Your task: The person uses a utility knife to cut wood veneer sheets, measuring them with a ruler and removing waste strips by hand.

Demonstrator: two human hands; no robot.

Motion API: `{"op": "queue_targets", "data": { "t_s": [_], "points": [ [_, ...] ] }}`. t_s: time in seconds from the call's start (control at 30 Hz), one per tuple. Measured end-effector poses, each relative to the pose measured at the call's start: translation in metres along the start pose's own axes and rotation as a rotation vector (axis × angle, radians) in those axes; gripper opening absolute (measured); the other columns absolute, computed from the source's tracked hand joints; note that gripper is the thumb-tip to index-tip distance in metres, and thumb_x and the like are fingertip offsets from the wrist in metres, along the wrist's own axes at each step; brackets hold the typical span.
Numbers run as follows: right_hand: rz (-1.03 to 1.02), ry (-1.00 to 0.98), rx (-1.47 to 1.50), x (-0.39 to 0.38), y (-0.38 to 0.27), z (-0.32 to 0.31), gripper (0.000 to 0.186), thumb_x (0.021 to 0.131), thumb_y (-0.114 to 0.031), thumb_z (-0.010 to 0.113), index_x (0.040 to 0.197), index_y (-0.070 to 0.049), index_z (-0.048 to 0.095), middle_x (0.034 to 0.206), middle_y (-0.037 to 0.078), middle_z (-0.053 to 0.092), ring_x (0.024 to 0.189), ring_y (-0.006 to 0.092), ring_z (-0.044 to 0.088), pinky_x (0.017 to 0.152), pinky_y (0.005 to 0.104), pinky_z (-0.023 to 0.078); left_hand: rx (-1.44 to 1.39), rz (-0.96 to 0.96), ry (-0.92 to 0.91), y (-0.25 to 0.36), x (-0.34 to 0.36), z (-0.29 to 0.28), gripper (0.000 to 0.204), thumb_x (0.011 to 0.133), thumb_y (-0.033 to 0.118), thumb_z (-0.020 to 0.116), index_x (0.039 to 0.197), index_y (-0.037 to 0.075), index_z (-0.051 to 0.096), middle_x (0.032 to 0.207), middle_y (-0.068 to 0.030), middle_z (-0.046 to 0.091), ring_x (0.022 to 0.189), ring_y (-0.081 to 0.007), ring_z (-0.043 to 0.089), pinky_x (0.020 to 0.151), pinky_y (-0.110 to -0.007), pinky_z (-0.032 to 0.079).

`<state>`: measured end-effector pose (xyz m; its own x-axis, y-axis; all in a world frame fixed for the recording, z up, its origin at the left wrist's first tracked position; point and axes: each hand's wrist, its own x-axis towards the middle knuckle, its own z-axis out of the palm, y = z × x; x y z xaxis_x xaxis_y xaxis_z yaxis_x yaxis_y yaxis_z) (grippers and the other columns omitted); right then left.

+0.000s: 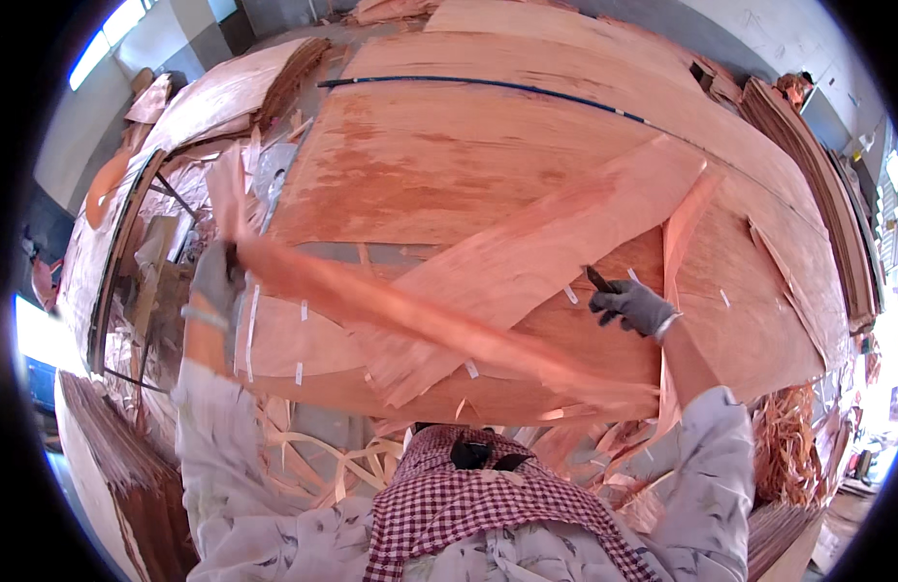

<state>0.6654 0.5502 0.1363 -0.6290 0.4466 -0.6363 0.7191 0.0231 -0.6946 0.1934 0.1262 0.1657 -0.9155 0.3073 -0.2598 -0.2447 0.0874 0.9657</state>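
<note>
My left hand [216, 278], in a grey glove and slightly blurred, is closed on a long reddish veneer strip [420, 312]. One end of the strip stands up beyond the fist; the rest slants right across the near part of the veneer sheets, smeared by motion. My right hand [639, 308], also in a grey glove, is closed round a short dark knife-like tool [598, 279] pointing up and left. Beneath the strip, a wide pale veneer piece [556, 242] lies diagonally on the large veneer sheet [420, 145]. Another narrow strip [678, 242] hangs over the near edge beside my right wrist.
Across the far part of the sheet lies a long dark rod [497, 85]. Small white tape pieces [299, 373] dot the near sheets. Veneer stacks [216, 92] stand at the left and right [808, 184]. Scrap strips [323, 461] litter the floor below the near edge.
</note>
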Motion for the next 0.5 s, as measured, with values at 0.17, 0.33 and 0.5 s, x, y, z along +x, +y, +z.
{"op": "queue_targets", "data": {
  "t_s": [0.17, 0.33, 0.5],
  "points": [
    [-0.222, 0.240, 0.555, 0.064, 0.048, 0.029, 0.019, 0.087, -0.017, 0.060, 0.100, -0.003, 0.061, 0.076, 0.002, 0.058, 0.058, 0.0119, 0.055, 0.043, 0.0248, 0.038, 0.031, -0.317, 0.146, -0.046, -0.033, -0.011, 0.046, 0.080, 0.049, 0.065, 0.053, 0.023, 0.037, 0.041, 0.0055, 0.032, 0.030, -0.0097, 0.031, 0.029, -0.022, 0.026],
    [-0.230, 0.392, 0.718, 0.101, 0.008, 0.059, 0.016, 0.083, -0.007, 0.061, 0.098, -0.004, 0.063, 0.075, 0.001, 0.058, 0.056, 0.0109, 0.050, 0.050, 0.0257, 0.042, 0.035, -0.390, 0.138, -0.084, -0.025, -0.058, 0.060, 0.059, 0.071, 0.071, 0.047, 0.025, 0.034, 0.042, 0.0056, 0.036, 0.031, -0.0087, 0.031, 0.031, -0.023, 0.025],
    [-0.340, 0.621, 0.438, 0.119, 0.036, 0.030, 0.008, 0.077, -0.008, 0.066, 0.083, -0.003, 0.065, 0.070, 0.000, 0.058, 0.062, 0.0093, 0.053, 0.054, 0.0268, 0.042, -0.014, -0.346, 0.087, -0.100, -0.015, -0.012, 0.048, 0.068, 0.063, 0.070, 0.061, 0.021, 0.048, 0.045, 0.0045, 0.041, 0.032, -0.0094, 0.034, 0.029, -0.023, 0.026]
  ]
}}
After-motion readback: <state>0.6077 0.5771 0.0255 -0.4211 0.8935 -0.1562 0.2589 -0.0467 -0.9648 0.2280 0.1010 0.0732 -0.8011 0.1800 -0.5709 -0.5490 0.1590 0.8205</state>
